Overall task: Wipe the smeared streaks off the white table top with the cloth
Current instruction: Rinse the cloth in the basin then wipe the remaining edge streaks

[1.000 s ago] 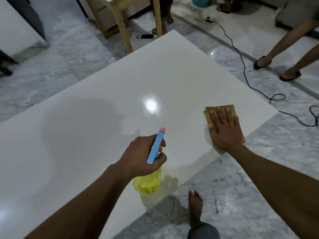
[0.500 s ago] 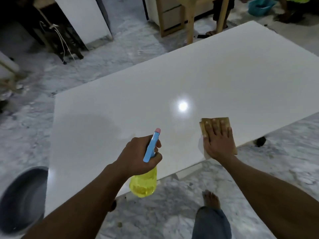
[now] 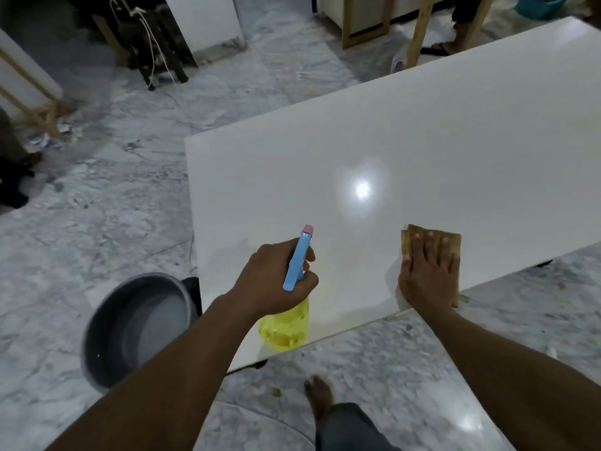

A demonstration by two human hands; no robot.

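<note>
The white table top (image 3: pixel 406 141) fills the right and middle of the head view, glossy with a light spot on it. A tan cloth (image 3: pixel 450 239) lies flat near the table's front edge. My right hand (image 3: pixel 427 275) presses flat on the cloth, fingers spread. My left hand (image 3: pixel 276 281) grips a yellow spray bottle (image 3: pixel 286 327) with a blue trigger head, held over the front edge left of the cloth. A faint damp patch shows left of the bottle's nozzle.
A grey basin (image 3: pixel 136 327) sits on the marble floor by the table's left corner. My bare foot (image 3: pixel 320 398) stands below the front edge. Wooden furniture legs (image 3: pixel 419 30) and another person's foot (image 3: pixel 452 43) are beyond the far side.
My view has swung left, bringing the table's left end and the basin into sight. Both hands moved leftward along the front edge, the cloth sliding under my right hand.
</note>
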